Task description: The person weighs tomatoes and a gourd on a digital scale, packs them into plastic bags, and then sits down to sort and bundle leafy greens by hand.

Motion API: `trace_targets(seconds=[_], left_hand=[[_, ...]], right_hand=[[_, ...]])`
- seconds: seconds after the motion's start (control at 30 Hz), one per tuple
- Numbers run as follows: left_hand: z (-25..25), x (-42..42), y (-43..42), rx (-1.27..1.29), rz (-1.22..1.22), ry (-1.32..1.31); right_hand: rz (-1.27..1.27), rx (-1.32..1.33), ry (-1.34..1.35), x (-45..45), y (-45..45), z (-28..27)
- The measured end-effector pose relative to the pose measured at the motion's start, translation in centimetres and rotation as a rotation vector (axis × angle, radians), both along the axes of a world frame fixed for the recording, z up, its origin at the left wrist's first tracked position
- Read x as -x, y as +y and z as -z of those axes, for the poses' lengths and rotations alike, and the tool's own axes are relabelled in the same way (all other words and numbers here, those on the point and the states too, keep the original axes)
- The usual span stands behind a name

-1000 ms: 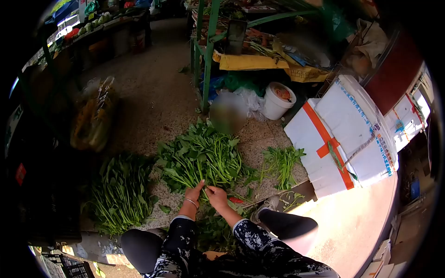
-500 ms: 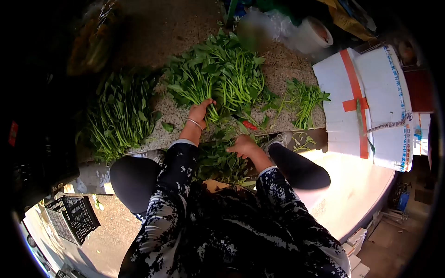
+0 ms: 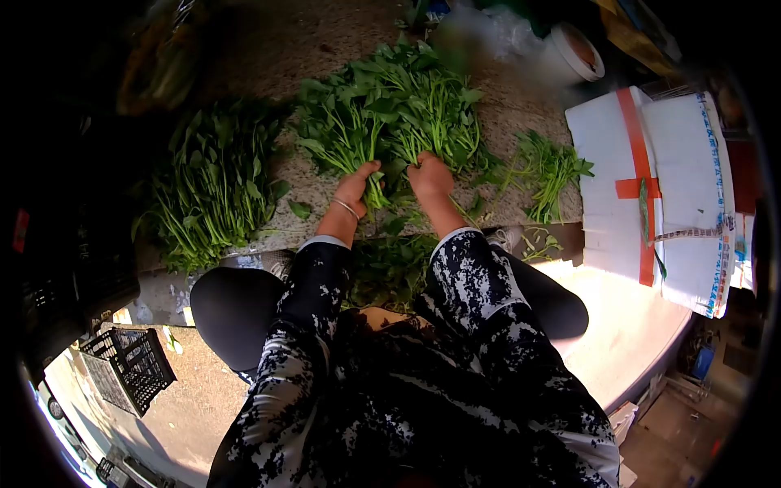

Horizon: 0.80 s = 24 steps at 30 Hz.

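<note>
Leafy greens (image 3: 407,102) lie on a speckled slab (image 3: 285,234) near a white box (image 3: 608,179).

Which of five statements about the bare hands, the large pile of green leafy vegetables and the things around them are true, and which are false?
1. The bare left hand grips stems of the large pile of green leafy vegetables. True.
2. The bare right hand is well away from the pile. False: its curled fingers are at the pile's stems.
3. A thin, pale bangle circles the left wrist. True.
4. The white box with orange-red tape is left of the pile in the picture. False: it is on the right.
5. The black plastic lattice crate is at the picture's lower left. True.
</note>
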State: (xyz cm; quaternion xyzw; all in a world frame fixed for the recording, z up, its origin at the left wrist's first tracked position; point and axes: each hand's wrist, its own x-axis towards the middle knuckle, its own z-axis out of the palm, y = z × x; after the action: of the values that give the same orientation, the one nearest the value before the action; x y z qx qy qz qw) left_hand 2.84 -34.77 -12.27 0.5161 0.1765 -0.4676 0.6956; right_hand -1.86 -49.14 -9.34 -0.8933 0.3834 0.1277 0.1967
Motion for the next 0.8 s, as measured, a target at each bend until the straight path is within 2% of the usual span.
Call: trace_targets(seconds=[0.03,0.1,0.13,0.2,0.3,0.33,0.5,0.6,0.7,0.8], left_hand=[[0.2,-0.1,0.0,0.002,-0.004,0.001],[0.7,0.3,-0.1,0.238,-0.064,0.062],[0.6,0.5,-0.3,0.240,-0.061,0.069],[0.4,0.7,-0.6,0.304,-0.068,0.123],[0.3,0.9,-0.8,0.375,-0.094,0.153],[-0.1,0.8,-0.6,0.329,-0.068,0.149],[0.3,0.8,0.0,0.361,-0.119,0.120],[0.9,0.7,0.6,0.381,-0.095,0.117],[0.8,0.7,0.7,0.348,-0.096,0.122],[0.7,0.8,0.5,0.377,-0.123,0.110]], right_hand=[[-0.004,0.002,0.001,0.0,0.1,-0.4],[-0.018,-0.181,-0.264,0.9,0.5,-1.1],[-0.015,-0.178,-0.258,1.4,0.8,-0.9],[0.081,-0.444,-0.427,1.8,1.8,-0.6],[0.077,-0.566,-0.571,2.9,3.7,0.9],[0.025,-0.478,-0.622,3.2,4.3,0.6],[0.144,-0.663,-0.466,4.0,4.6,-1.7],[0.364,-0.948,-0.509,4.4,3.3,-2.5],[0.388,-0.980,-0.384,5.0,1.9,-3.0],[0.359,-0.967,-0.421,5.0,2.9,-2.9]])
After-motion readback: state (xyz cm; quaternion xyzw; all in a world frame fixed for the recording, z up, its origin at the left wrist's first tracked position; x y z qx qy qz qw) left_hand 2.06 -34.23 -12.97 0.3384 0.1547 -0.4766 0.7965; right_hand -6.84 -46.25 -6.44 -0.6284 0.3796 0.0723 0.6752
